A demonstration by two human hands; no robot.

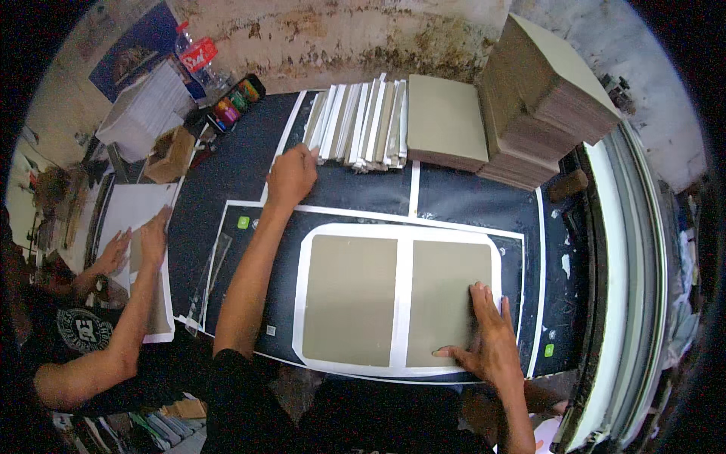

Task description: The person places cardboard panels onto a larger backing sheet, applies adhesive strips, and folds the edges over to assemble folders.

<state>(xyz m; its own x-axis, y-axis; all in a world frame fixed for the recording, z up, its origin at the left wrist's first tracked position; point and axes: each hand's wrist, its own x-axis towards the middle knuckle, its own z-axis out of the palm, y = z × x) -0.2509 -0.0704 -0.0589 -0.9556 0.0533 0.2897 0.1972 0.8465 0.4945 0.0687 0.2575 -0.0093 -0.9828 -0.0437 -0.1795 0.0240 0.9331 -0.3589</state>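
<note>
My right hand (491,337) lies with fingers spread on the right one of two grey-brown board panels (452,299). The left panel (352,303) sits beside it, and both rest on a white sheet (404,303) whose border and middle band show around them. My left hand (293,178) is reached out to the near left end of a row of narrow white and grey board strips (355,125). Its fingers are curled together against the leftmost strips; what is between them is hidden.
A grey board stack (446,121) and a taller one (537,91) stand at back right. Rolled sheets (628,265) line the right edge. At left a co-worker's hands (151,234) press a white sheet (125,208). Behind are a plastic bottle (198,57) and small box (168,155).
</note>
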